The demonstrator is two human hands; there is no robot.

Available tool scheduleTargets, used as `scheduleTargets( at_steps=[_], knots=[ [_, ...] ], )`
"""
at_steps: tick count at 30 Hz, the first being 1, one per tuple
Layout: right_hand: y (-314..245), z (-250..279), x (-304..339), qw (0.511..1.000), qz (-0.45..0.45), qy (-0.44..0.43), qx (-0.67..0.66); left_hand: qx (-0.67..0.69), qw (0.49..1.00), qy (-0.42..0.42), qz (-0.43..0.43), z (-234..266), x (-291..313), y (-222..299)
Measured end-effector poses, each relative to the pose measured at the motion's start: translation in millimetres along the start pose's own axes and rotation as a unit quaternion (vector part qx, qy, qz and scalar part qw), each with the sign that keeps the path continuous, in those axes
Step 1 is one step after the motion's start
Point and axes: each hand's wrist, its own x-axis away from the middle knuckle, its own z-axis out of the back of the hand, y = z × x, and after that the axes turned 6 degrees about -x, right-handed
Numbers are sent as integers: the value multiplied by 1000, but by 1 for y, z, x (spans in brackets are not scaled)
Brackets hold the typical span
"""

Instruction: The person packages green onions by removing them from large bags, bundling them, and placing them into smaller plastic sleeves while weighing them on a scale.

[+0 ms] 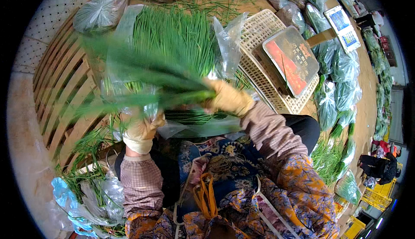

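Observation:
My right hand [229, 97], in a tan glove, grips a bunch of chives [173, 77] by its pale stalk ends. The long leaves fan out to the left and are smeared by motion. Below the lower leaves is my left hand [145, 129], gloved too, with its fingers curled in beside some clear plastic. Whether anything sits in those fingers is hidden by blur. Beyond the bunch, a thick layer of chives [177, 36] lies on an opened clear plastic bag [228, 49], partly covered by the moving leaves.
To the right, a cream plastic basket [263, 23] carries a worn rectangular tin [292, 59], by a scale display [343, 28]. Bagged greens [337, 66] line the right side; another bag [101, 10] lies far left. A slatted wooden pallet [58, 96] and loose trimmings [93, 146] are at left.

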Motion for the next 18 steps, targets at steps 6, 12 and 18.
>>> scheduleTargets(
  at_steps=[6,12,18],
  knots=[
    [153,25,10,867,-25,-24,497,-15,998,-13,-59,-54,-12,30],
    [145,43,30,803,-211,-19,557,-161,984,22,-69,-52,-4,33],
    [74,116,110,681,-373,63,627,-269,954,27,-128,-65,36,23]
  ],
)
